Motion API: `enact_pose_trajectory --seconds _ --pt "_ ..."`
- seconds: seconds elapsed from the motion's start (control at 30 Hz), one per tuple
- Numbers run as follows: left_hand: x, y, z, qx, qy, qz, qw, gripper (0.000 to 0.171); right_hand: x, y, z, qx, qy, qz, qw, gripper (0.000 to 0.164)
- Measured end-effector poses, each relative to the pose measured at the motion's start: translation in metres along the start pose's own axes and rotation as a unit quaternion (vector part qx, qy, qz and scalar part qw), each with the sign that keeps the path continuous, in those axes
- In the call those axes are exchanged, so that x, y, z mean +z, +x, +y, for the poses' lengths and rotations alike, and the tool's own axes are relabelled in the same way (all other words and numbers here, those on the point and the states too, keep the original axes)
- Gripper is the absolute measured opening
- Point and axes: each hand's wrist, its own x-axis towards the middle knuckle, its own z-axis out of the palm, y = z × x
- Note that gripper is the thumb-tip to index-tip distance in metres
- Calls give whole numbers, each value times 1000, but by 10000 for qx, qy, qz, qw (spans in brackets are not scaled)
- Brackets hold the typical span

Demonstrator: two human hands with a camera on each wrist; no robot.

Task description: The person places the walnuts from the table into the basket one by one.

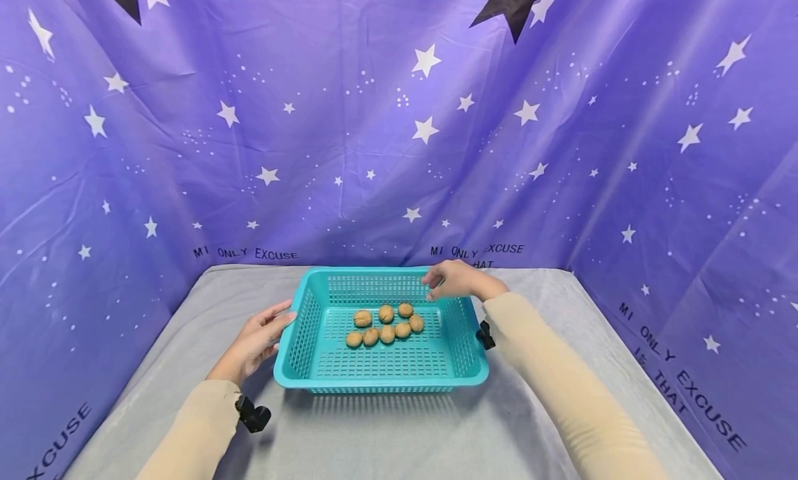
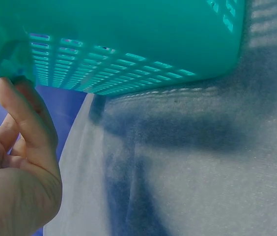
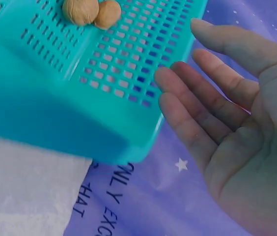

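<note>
A turquoise plastic basket [image 1: 380, 383] with perforated sides holds several walnuts [image 1: 387, 334], which lie on its floor in two loose rows. At the basket's left end, my left hand [image 1: 254, 341] pinches the rim; thumb and fingers meet there in the left wrist view, where the other fingers are partly hidden. My right hand [image 1: 458, 279] hovers by the far right corner, holding nothing. Its fingers [image 3: 190, 130] are spread and slightly bent beside the rim in the right wrist view, where two walnuts [image 3: 80, 11] also show.
A grey cloth [image 1: 349, 442] covers the table under the basket. Purple curtains [image 1: 349, 154] with white stars and printed words rise behind the table and on both sides. Dark wrist devices [image 1: 252, 415] sit on both sleeves.
</note>
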Motion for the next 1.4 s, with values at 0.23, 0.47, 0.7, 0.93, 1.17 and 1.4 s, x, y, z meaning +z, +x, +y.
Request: enact_pose_trajectory --seconds 0.23,0.47,0.7,0.93,1.17,1.4 --pt "-1 0 1 -13 4 -35 10000 75 -13 -17 13 -132 -70 203 9997 38" --pt "-2 1 3 -17 -55 -33 10000 75 -24 -34 31 -29 -99 469 9988 40" --pt "-2 1 3 -25 -4 -30 10000 77 -28 -49 60 120 -23 520 9986 40" --pt "-3 0 4 -50 -37 -81 9999 77 -23 -64 86 20 83 491 9988 38" --pt "-2 0 1 -17 -42 -96 9999 77 -11 -81 111 143 207 558 9981 38" --pt "-2 1 -1 -4 -22 -106 9999 76 5 -104 131 421 413 491 9971 33"
